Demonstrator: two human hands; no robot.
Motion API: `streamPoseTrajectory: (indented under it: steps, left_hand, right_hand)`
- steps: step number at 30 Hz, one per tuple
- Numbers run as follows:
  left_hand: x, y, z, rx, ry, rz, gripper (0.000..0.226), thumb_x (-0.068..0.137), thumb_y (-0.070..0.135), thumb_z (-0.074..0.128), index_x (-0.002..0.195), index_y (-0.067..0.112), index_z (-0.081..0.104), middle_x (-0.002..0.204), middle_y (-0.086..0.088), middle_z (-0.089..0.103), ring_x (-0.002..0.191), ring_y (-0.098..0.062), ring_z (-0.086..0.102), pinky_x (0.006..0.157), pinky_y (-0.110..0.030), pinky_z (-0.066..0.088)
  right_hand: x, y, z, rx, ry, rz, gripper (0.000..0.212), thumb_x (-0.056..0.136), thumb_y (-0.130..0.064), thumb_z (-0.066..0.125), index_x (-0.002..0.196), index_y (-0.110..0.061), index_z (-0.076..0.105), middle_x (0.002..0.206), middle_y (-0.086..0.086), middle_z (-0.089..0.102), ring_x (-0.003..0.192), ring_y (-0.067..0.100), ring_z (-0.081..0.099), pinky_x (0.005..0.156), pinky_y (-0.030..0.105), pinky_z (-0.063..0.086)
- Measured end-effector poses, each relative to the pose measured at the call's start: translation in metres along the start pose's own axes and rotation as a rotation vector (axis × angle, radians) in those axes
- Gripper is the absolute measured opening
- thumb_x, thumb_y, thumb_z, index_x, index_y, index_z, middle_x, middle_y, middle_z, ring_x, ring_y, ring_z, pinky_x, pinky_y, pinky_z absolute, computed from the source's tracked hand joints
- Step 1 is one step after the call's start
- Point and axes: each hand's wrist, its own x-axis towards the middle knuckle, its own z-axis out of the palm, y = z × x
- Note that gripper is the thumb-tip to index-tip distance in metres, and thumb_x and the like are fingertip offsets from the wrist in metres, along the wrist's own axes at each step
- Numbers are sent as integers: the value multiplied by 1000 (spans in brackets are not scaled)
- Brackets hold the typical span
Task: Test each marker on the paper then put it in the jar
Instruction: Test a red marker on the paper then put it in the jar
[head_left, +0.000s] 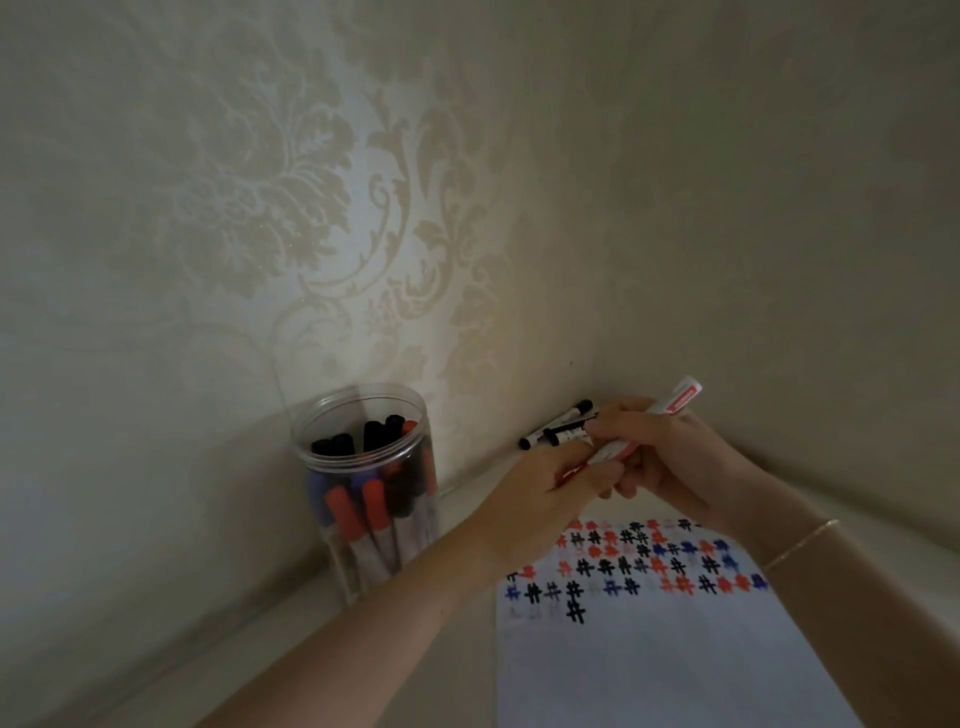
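A clear plastic jar (363, 519) stands against the wall at the left, holding several red, blue and black markers. My right hand (670, 462) grips a white marker with red print (675, 402), its rear end pointing up and right. My left hand (540, 493) pinches the marker's lower end, where a bit of red shows between my fingers. Both hands hover above the top of a white paper (675, 665) covered with rows of red, blue and black hash marks.
Two black-capped markers (558, 427) lie in the table corner behind my hands. Patterned walls close in at the left and right. A thin bracelet (802, 543) circles my right wrist.
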Motion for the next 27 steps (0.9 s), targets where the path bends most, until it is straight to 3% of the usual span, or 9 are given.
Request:
streamPoseTrajectory:
  steps: [3, 6, 8, 10, 12, 15, 17, 19, 27]
  left_hand:
    - [2, -19, 4, 272, 16, -43, 35, 100, 47, 32, 115, 22, 52, 72, 14, 61, 63, -2, 56, 66, -29, 51]
    - [1, -49, 6, 490, 24, -134, 42, 103, 38, 25, 142, 24, 33, 111, -1, 60, 99, -18, 55, 94, -42, 45]
    - [-4, -68, 11, 634, -22, -150, 46, 104, 26, 27, 149, 29, 20, 144, 0, 40, 127, -17, 37, 109, -36, 29]
    - [-9, -84, 16, 680, -47, -177, 51, 104, 24, 29, 150, 36, 12, 159, 5, 10, 143, -17, 15, 115, -35, 16]
    - [-13, -94, 22, 670, -22, -186, 49, 103, 29, 32, 149, 40, 17, 160, 8, -10, 147, -15, -4, 118, -35, 6]
    - [-21, -93, 20, 669, -11, -93, 50, 99, 51, 26, 146, 37, 30, 158, 9, -15, 145, -11, -16, 120, -42, 0]
    - [-28, -88, 18, 761, -145, 29, 70, 86, 73, 15, 147, 39, 26, 157, 11, -17, 142, -7, -26, 117, -40, -14]
    - [-35, -87, 18, 830, -283, 73, 84, 77, 82, 21, 149, 40, 17, 156, 15, -20, 138, -3, -32, 114, -38, -22]
    - [-40, -89, 19, 785, -362, 42, 107, 67, 89, 39, 152, 30, 14, 158, 19, 6, 138, 5, -25, 115, -37, -21]
  right_hand:
    - [0, 5, -2, -80, 179, -57, 15, 86, -3, 61, 72, 3, 56, 61, 17, 58, 44, 20, 49, 40, 24, 44]
    - [-2, 15, -8, -145, 461, -127, 18, 88, -12, 64, 80, 3, 57, 68, 18, 66, 47, 20, 59, 47, 29, 54]
    - [-8, 24, -12, -114, 523, -93, 19, 90, -17, 63, 89, 2, 61, 80, 19, 69, 63, 25, 67, 60, 34, 60]
    - [-19, 35, -12, -116, 497, -45, 14, 88, -10, 64, 94, 2, 63, 88, 21, 68, 77, 32, 67, 73, 38, 59]
    - [-28, 49, -10, -147, 483, 8, 10, 82, -3, 69, 84, 2, 61, 81, 19, 66, 71, 30, 63, 71, 36, 56]
    - [-35, 72, -4, -147, 524, 87, 26, 81, -7, 71, 68, -5, 49, 60, 11, 52, 51, 20, 49, 54, 32, 43]
    - [-37, 85, 1, -95, 535, 102, 28, 84, -3, 65, 65, -6, 45, 58, 12, 48, 43, 19, 47, 47, 30, 42]
    - [-39, 94, 5, -157, 574, 105, 26, 83, 1, 61, 64, -5, 45, 55, 12, 47, 39, 17, 47, 42, 26, 41]
    - [-44, 108, 19, -396, 701, 59, 27, 77, 0, 65, 59, -5, 45, 44, 6, 44, 32, 9, 40, 34, 18, 33]
